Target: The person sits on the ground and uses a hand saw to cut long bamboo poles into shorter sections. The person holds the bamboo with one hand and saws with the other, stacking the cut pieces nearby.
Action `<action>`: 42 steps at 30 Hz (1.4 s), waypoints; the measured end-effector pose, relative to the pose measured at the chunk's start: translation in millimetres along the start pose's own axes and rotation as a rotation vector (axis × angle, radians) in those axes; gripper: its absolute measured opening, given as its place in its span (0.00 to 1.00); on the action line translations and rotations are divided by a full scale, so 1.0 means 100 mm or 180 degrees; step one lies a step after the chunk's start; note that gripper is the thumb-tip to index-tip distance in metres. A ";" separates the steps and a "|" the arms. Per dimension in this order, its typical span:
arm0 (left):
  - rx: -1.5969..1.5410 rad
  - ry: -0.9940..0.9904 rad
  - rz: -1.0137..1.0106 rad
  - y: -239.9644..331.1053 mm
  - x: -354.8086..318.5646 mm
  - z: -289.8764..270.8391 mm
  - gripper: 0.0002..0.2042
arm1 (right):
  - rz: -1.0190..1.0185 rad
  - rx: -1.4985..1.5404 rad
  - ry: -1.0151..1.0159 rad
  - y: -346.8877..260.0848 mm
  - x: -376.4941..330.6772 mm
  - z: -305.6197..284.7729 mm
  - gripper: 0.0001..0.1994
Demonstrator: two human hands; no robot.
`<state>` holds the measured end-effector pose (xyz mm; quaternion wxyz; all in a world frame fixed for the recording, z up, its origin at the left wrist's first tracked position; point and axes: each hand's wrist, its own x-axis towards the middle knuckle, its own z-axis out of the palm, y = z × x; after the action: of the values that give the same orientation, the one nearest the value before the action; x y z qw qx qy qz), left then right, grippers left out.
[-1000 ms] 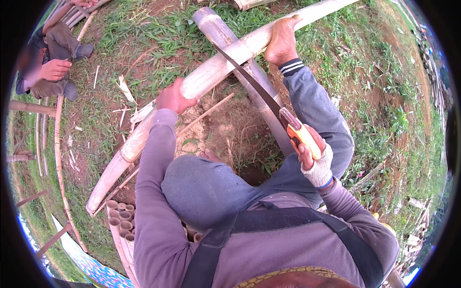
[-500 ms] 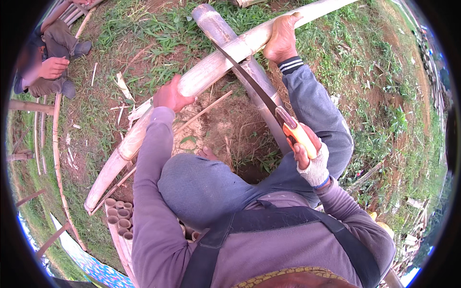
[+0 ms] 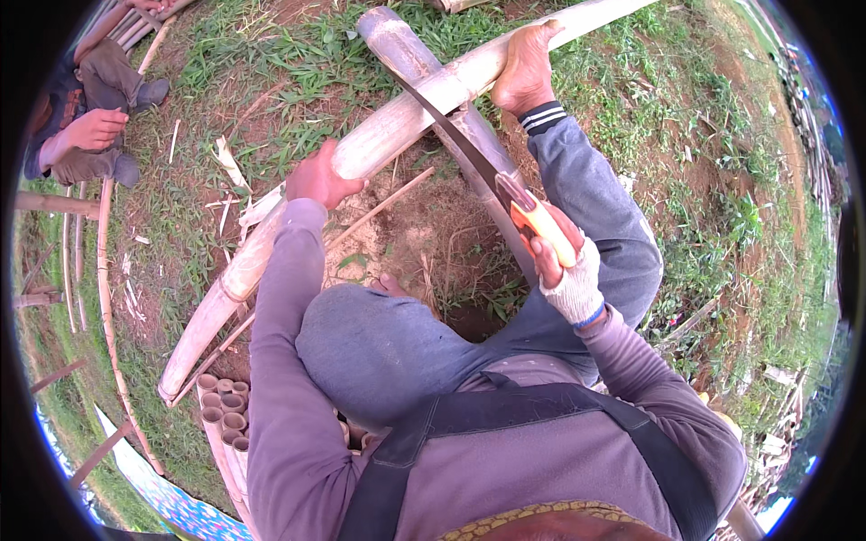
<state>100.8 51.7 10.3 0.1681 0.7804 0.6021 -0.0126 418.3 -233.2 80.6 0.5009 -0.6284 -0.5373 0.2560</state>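
Note:
A long pale bamboo pole (image 3: 383,144) slants from lower left to upper right. It lies across a thicker, greyer bamboo pole (image 3: 397,38) on the ground. My left hand (image 3: 320,178) grips the pale pole left of the crossing. In a white fingerless glove, my right hand (image 3: 564,261) is closed round the yellow-orange handle of a handsaw (image 3: 474,155). The dark blade rests across the pale pole just left of the crossing; whether it has bitten in cannot be seen. My bare foot (image 3: 525,77) presses on the pale pole to the right of the blade.
Short cut bamboo tubes (image 3: 232,421) stand packed together beside my left arm. A thin stick (image 3: 388,206) lies under the pole. At the upper left sits another person (image 3: 95,135). Bamboo rails (image 3: 108,307) run along the left, with a blue patterned sheet (image 3: 198,514) below.
My right hand has pushed the saw forward and a little left, so its handle is nearer the pale pole. My left hand and foot hold almost the same place.

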 end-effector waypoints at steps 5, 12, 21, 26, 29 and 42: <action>-0.0089 -0.0013 0.0259 0.22 0.16 0.05 0.50 | 0.0086 0.0253 0.0376 0.20 -0.02 0.02 0.23; -0.0037 -0.0121 0.0080 0.15 -0.01 -0.05 0.52 | -0.0794 -0.0634 0.0196 0.09 1.39 0.75 0.19; -0.0019 0.0000 0.0057 0.04 0.06 0.00 0.51 | 0.0210 0.0382 0.0080 0.17 -0.27 -0.19 0.27; 0.0005 -0.0035 0.0069 0.15 0.07 -0.02 0.51 | -0.0603 -0.0414 -0.0093 -0.15 1.70 0.82 0.18; 0.0018 -0.0088 0.0053 0.08 0.03 -0.05 0.50 | -0.0488 -0.0134 0.0087 0.08 1.33 0.80 0.19; 0.0135 -0.0002 0.0042 0.18 0.07 -0.01 0.50 | -0.0706 -0.0433 0.0140 0.03 1.66 0.82 0.17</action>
<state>119.3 54.3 14.4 0.1517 0.7878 0.5965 -0.0246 397.3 -49.1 83.2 0.4941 -0.6031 -0.6085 0.1482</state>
